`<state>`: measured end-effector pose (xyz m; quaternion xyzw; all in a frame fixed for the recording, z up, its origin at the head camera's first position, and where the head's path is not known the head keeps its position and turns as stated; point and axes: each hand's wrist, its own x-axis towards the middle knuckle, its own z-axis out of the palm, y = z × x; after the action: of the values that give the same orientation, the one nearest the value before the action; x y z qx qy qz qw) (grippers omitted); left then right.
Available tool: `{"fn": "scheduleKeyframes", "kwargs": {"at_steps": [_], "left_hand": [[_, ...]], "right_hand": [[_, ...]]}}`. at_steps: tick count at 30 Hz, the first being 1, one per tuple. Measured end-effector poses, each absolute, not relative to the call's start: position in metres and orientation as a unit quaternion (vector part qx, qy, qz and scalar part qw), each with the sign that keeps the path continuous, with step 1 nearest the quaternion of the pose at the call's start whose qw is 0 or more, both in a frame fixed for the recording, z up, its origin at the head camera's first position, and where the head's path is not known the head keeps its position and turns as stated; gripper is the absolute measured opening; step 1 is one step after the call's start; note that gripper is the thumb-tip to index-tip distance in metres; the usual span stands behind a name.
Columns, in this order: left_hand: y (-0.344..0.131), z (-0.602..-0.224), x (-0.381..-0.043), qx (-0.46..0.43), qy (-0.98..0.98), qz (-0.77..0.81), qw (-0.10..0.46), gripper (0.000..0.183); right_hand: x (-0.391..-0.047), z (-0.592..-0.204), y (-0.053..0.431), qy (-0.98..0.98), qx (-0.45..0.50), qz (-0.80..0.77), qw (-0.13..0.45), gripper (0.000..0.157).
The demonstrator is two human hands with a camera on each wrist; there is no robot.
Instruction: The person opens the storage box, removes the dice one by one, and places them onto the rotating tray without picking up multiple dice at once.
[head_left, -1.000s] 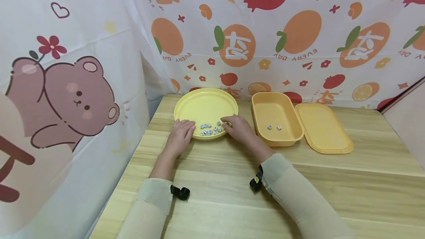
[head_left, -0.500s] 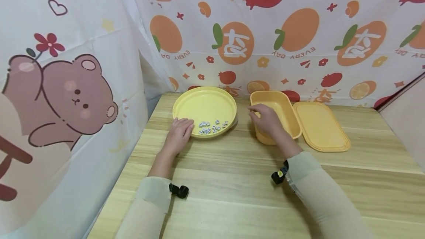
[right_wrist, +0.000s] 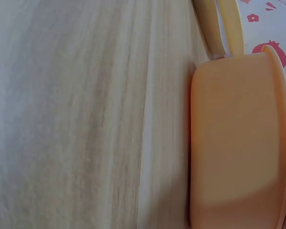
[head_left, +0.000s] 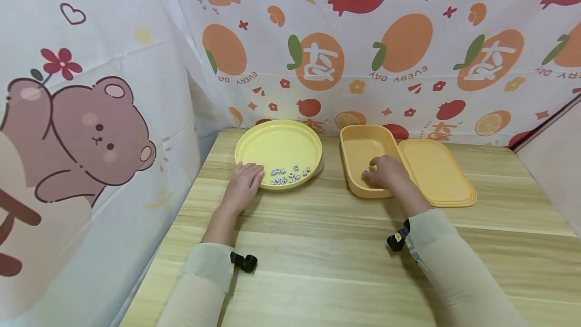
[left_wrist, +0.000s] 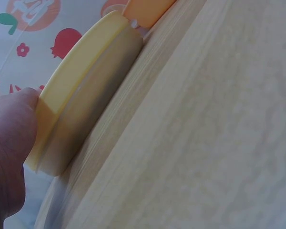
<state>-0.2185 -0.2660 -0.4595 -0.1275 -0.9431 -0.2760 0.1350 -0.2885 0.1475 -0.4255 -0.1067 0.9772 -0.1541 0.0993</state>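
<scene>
A round yellow tray (head_left: pixel 279 143) holds several small white dice (head_left: pixel 282 180) near its front edge. My left hand (head_left: pixel 241 185) rests on the tray's front-left rim, its fingers lying relaxed. In the left wrist view that hand (left_wrist: pixel 12 138) touches the side of the tray (left_wrist: pixel 66 81). My right hand (head_left: pixel 388 173) is inside the orange box (head_left: pixel 363 140), its fingertips low near the bottom. One die (head_left: pixel 365 171) shows just left of those fingertips; whether the fingers pinch another die is hidden. The right wrist view shows mostly the outer wall of the box (right_wrist: pixel 238 138).
To the right of the box lies its flat orange lid (head_left: pixel 438 173). All stand on a wooden table (head_left: pixel 308 256). A fruit-printed cloth (head_left: pixel 363 49) hangs behind, and a bear-printed cloth (head_left: pixel 100 140) borders the left side.
My right hand has moved from the tray's right side across into the orange box. Two dice now lie at the tray's right, where that hand was. My left hand has stayed on the rim.
</scene>
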Motion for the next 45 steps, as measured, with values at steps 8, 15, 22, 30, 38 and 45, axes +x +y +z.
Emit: {"fn": "scheduleKeyframes", "kwargs": {"at_steps": [8, 15, 22, 30, 38, 45], "left_hand": [[-0.266, -0.459, -0.218, -0.125, -0.944, -0.277, 0.132, 0.034], [-0.266, -0.46, -0.219, -0.132, -0.942, -0.277, 0.138, 0.034], [-0.266, -0.46, -0.219, -0.136, -0.94, -0.279, 0.145, 0.034], [-0.267, -0.46, -0.217, -0.132, -0.941, -0.276, 0.141, 0.034], [-0.268, -0.459, -0.215, -0.133, -0.941, -0.273, 0.148, 0.034], [-0.267, -0.461, -0.214, -0.128, -0.942, -0.273, 0.144, 0.035]], "right_hand": [[-0.291, -0.432, 0.146, 0.978, -0.127, -0.133, 0.096, 0.033], [-0.292, -0.434, 0.142, 0.984, -0.119, -0.119, 0.065, 0.027], [-0.292, -0.426, 0.129, 0.976, -0.103, -0.193, -0.016, 0.03], [-0.29, -0.415, 0.092, 0.939, -0.15, -0.28, -0.131, 0.031], [-0.286, -0.422, 0.043, 0.92, -0.207, -0.3, -0.146, 0.028], [-0.279, -0.431, 0.003, 0.921, -0.247, -0.281, -0.107, 0.027]]}}
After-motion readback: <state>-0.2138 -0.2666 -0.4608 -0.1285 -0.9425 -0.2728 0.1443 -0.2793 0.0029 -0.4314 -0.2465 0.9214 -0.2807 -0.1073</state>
